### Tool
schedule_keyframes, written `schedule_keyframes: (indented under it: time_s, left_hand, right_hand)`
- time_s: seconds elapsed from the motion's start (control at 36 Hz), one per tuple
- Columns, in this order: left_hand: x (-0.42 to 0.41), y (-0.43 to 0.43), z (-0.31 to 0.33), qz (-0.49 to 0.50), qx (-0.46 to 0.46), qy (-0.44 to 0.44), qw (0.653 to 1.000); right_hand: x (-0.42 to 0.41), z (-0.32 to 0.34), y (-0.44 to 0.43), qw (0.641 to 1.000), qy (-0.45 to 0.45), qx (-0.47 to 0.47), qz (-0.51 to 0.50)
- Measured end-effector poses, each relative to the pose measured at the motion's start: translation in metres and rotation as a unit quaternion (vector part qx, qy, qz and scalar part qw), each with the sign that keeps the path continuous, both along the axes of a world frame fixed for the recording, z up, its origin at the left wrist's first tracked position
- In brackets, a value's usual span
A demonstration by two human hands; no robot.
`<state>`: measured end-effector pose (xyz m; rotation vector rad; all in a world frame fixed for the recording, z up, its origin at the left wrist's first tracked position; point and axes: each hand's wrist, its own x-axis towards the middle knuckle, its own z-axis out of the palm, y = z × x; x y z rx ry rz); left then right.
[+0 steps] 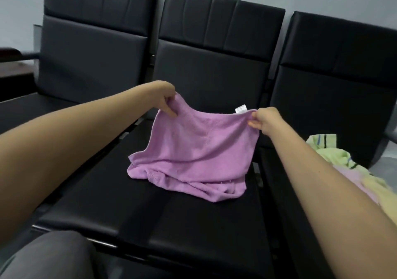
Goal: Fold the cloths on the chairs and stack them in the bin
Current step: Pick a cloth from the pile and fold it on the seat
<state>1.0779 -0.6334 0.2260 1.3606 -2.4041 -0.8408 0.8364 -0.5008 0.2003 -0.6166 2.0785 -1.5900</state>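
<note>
Fingers of left hand [168, 99] and right hand [266, 120] pinch the cloth [193, 147] by its top corners over the chair [193, 225]; pull that edge taut and level before folding.

purple cloth [194, 147] (white tag [240, 109]), black chairs [206, 72]

The purple fuzzy cloth [193, 145] looks like soft matt microfibre, with a smooth white tag [240, 108]. The black padded chairs [210, 76] look like smooth faux leather, faintly shiny. The pale green striped cloth [330, 153] looks matt and towelly too.
</note>
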Motion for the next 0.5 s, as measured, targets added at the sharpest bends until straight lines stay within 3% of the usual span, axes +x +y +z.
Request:
schedule_keyframes:
  time_s: [0.06, 0.11, 0.17, 0.25, 0.36, 0.5]
  left_hand:
    - [-0.005, -0.018, -0.002, 0.046, 0.028, 0.123, 0.991]
    - [-0.012, -0.03, 0.006, 0.109, 0.077, 0.29, 0.948]
    - [-0.012, -0.041, 0.027, 0.145, 0.069, 0.415, 0.896]
    - [-0.007, -0.051, 0.066, 0.119, -0.02, 0.449, 0.886]
    - [0.002, -0.049, 0.093, 0.11, -0.067, 0.488, 0.863]
    - [0.015, -0.043, 0.082, 0.089, -0.056, 0.482, 0.87]
  right_hand:
    - [-0.008, 0.002, -0.005, 0.998, 0.031, -0.037, -0.049]
    - [-0.012, 0.015, -0.006, 0.988, 0.106, -0.071, -0.088]
    - [-0.011, 0.038, -0.004, 0.974, 0.172, -0.112, -0.097]
    - [-0.016, 0.075, -0.006, 0.951, 0.229, -0.177, -0.106]
    - [-0.014, 0.1, -0.009, 0.936, 0.252, -0.227, -0.097]
    - [-0.008, 0.094, 0.001, 0.928, 0.287, -0.22, -0.085]
